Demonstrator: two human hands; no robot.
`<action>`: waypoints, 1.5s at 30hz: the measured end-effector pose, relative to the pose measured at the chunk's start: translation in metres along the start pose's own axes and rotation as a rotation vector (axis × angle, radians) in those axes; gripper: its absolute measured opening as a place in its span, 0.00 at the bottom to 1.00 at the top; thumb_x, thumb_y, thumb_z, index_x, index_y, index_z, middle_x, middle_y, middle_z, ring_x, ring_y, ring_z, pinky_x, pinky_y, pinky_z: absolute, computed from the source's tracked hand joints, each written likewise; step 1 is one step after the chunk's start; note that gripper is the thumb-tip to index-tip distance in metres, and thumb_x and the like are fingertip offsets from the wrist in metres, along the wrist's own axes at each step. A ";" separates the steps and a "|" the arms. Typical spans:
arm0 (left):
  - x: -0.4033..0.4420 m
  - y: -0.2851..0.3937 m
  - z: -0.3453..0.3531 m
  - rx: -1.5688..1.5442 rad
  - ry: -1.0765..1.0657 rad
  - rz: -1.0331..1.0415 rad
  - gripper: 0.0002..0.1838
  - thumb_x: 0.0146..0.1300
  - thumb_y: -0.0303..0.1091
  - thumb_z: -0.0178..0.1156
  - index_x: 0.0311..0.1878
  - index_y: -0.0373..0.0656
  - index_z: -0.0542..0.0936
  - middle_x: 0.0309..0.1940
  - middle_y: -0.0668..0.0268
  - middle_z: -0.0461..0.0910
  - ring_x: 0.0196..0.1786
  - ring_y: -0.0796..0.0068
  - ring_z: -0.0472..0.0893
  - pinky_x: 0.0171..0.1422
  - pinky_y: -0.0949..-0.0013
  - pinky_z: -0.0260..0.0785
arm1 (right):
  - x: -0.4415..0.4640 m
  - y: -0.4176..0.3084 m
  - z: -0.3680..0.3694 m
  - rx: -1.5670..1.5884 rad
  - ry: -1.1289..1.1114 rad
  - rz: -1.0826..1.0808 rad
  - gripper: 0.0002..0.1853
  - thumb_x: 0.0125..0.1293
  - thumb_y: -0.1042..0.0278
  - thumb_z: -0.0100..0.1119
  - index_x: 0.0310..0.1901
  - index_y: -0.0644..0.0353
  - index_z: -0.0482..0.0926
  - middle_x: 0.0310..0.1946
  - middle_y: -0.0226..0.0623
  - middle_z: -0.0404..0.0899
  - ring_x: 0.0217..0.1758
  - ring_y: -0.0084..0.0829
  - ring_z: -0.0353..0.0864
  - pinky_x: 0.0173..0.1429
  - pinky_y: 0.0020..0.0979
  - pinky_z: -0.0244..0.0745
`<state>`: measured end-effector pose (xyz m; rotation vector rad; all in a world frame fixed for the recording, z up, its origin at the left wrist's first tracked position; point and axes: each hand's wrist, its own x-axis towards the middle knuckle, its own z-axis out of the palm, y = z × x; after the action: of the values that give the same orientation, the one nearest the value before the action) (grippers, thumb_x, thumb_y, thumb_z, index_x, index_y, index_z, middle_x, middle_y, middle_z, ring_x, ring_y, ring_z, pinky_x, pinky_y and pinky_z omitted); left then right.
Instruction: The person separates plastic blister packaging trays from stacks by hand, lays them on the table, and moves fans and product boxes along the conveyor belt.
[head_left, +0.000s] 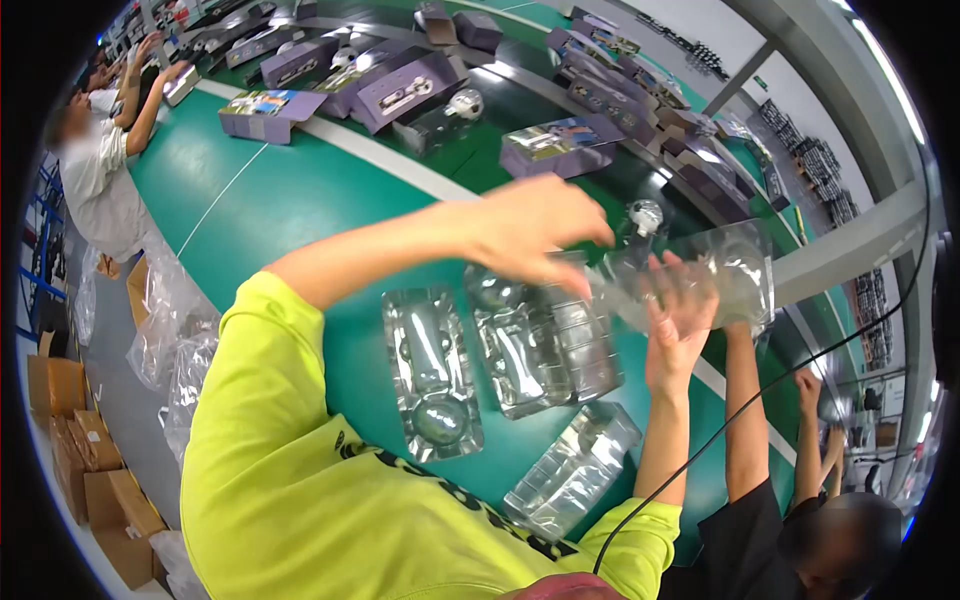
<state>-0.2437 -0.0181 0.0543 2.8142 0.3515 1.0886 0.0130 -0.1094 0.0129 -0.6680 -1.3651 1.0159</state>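
Note:
My left hand (540, 235) is slightly blurred, with bent fingers apart and nothing visible in them, above the clear trays near the conveyor. My right hand (682, 305), to its right, holds a clear plastic tray (742, 275); its fingers show through the plastic. Beneath my left hand, stacked clear trays (525, 350) lie on the green table (350, 350). Left of them lies a single clear tray (432, 375) with a round hollow. Another clear plastic piece (572, 470) rests at an angle closer to my body.
Purple printed boxes (405, 90) and a silver round-headed item (645, 217) are on the dark green conveyor beyond a pale rail (380, 160). A co-worker's forearm (745, 420) reaches in at the right. Another person (100, 190) works at far left, near cardboard boxes (95, 440).

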 end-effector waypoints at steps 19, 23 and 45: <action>-0.130 -0.194 -0.144 1.098 -0.480 -0.945 0.10 0.58 0.32 0.59 0.41 0.41 0.85 0.43 0.57 0.85 0.43 0.53 0.83 0.49 0.55 0.72 | -0.020 0.039 -0.015 -0.131 0.086 0.246 0.35 0.70 0.59 0.57 0.74 0.57 0.55 0.69 0.51 0.64 0.70 0.44 0.67 0.70 0.41 0.65; -0.117 -0.211 -0.111 0.862 -0.414 -0.847 0.10 0.57 0.30 0.59 0.40 0.39 0.84 0.38 0.56 0.86 0.45 0.51 0.84 0.44 0.58 0.74 | -0.025 0.044 -0.024 -0.099 0.076 0.250 0.33 0.70 0.62 0.57 0.73 0.58 0.57 0.68 0.50 0.66 0.69 0.42 0.68 0.69 0.39 0.66; -0.112 -0.211 -0.105 -0.185 -0.064 -0.807 0.08 0.65 0.25 0.59 0.29 0.41 0.74 0.39 0.59 0.84 0.61 0.62 0.81 0.44 0.70 0.69 | -0.028 0.070 -0.039 -0.031 -0.058 0.443 0.26 0.70 0.64 0.57 0.67 0.63 0.66 0.61 0.48 0.73 0.61 0.35 0.74 0.68 0.34 0.65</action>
<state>-0.4324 0.1589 0.0216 2.1721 1.1687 0.7771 0.0400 -0.0969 -0.0665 -0.9986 -1.3123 1.3743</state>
